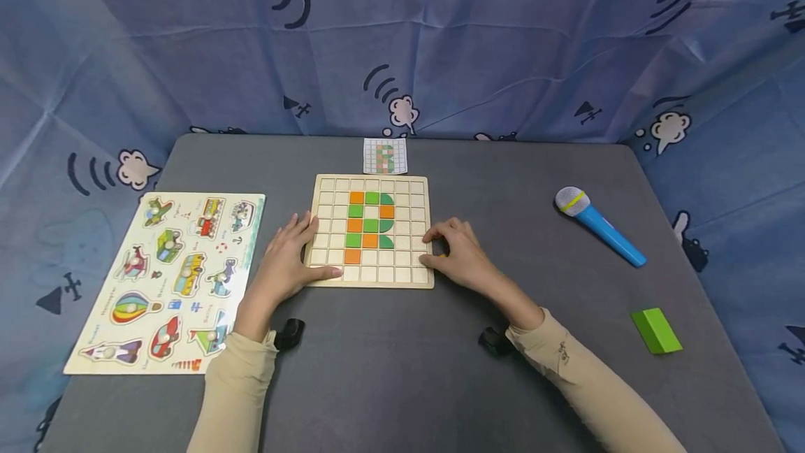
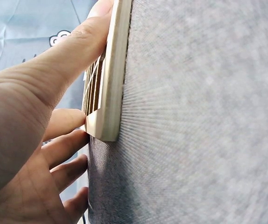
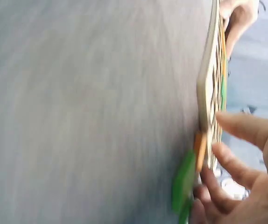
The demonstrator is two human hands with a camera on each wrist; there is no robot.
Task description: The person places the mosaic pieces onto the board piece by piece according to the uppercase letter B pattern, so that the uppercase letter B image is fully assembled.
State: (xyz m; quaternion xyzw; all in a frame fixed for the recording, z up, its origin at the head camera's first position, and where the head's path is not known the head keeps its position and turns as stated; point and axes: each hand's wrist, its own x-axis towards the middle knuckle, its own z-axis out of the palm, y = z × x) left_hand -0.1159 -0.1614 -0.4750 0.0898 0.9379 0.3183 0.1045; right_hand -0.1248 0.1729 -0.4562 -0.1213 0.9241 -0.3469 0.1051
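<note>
A square wooden grid board (image 1: 371,281) lies mid-table with orange, green and half-rounded tiles (image 1: 371,225) set in its cells. My left hand (image 1: 286,261) rests at its left side, fingers straight and spread along the edge, thumb over the front rim (image 2: 108,98). At the board's right edge is my right hand (image 1: 464,257), its thumb and index fingertips apart and touching that edge. Beneath this hand, the right wrist view shows an orange tile (image 3: 200,150) and a green tile (image 3: 184,182) close to the bent lower fingers; I cannot tell whether they are gripped.
Behind the board lies a small pattern card (image 1: 385,156). A vehicle picture puzzle (image 1: 170,282) is on the left, partly behind the left forearm. On the right are a blue toy microphone (image 1: 600,226) and a green block (image 1: 656,331). A patterned blue curtain (image 1: 503,54) stands behind the table.
</note>
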